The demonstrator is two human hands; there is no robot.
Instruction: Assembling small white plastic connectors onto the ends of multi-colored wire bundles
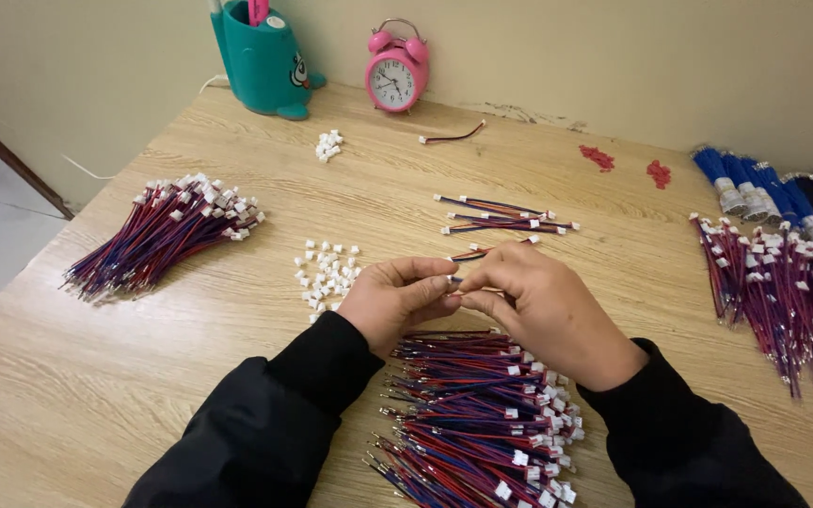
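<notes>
Fingertips of the left hand (397,296) and right hand (529,296) meet mid-frame, both pinched shut on a thin red-and-blue wire lead (456,280). Its long axis runs left-right between them, above the wooden bench (77,395).

Long black sleeves ending at the wrist behind each bare left hand (397,299) and right hand (543,306).

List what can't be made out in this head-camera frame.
- The piece pinched between the left hand and right hand: the fingertips cover nearly all of it.
- Wire pile under the wrists: cut off by the bottom edge, partly behind the sleeves.
- Blue and black bundles: cut off by the right edge.
- Teal holder: top cut off by the upper edge.
- Loose white connectors: too small for detail.
</notes>
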